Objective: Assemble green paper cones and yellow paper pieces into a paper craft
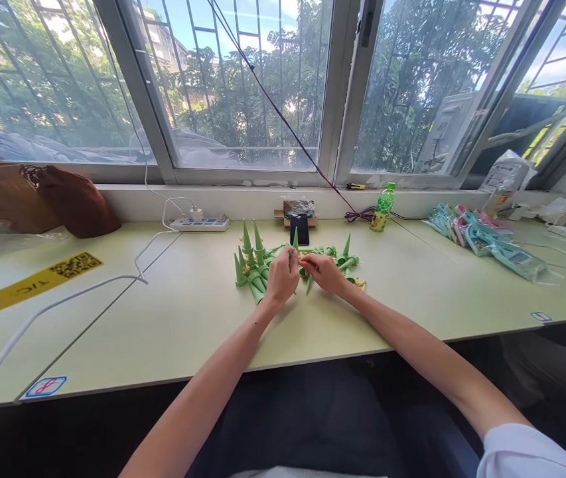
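My left hand is closed, pinching a green pointed piece whose tip sticks up above the fingers. Close beside it, the fingertips of my right hand are pinched together at a small yellow-orange bit. Just what the right fingers grip is too small to make out. Several green cone-shaped pieces stand or lie to the left of my hands, with small yellow bits among them. More green pieces lie behind and to the right of my right hand.
Behind the green pieces lies a black phone by a small cardboard box. A green bottle stands to its right. Bagged light-blue and pink items lie farther right. A power strip and white cable are leftward.
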`<state>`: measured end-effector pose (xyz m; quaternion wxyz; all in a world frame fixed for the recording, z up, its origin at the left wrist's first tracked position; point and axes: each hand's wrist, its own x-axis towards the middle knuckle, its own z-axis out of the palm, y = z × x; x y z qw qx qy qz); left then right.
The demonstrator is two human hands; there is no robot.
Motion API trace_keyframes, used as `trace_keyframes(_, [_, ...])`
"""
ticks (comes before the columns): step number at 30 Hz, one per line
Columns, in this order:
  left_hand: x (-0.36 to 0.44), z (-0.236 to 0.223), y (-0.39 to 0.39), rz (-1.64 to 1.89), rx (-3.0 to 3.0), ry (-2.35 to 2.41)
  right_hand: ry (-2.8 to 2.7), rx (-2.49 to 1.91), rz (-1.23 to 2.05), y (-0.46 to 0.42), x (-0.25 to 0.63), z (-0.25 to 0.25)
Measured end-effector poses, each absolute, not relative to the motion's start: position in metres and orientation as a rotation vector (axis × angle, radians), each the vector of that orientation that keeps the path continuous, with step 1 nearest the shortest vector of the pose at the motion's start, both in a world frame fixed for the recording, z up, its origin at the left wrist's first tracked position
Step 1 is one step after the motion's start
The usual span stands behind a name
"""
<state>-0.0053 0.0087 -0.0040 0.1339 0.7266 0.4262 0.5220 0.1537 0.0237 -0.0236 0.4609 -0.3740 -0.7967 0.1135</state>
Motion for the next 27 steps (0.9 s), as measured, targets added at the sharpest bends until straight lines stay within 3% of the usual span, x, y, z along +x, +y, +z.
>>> trace_keyframes(27, [-0.0061,-0.0015,0.0076,1.480,2.033,1.272,-1.899,-0.883,0.373,0.0238,0.1535,-0.0232])
